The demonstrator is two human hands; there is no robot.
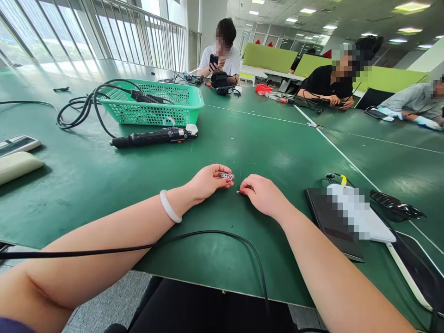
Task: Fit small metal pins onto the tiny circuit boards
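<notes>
My left hand (212, 181) is closed on a small silvery metal part (227, 175) with cut-outs, held between thumb and fingers just above the green table. A little to its right, my right hand (259, 192) pinches a tiny metal piece (239, 192) at its fingertips; the piece is too small to name. The two hands are close together but apart. Beyond my left hand, a black electric screwdriver (154, 137) lies on the table, its cable looping back to the left.
A green plastic basket (152, 111) holding cables stands behind the screwdriver. To the right lie a black notebook (335, 231) and black glasses (395, 206). A black cable (211, 232) crosses the front of the table. Several people sit at the far side.
</notes>
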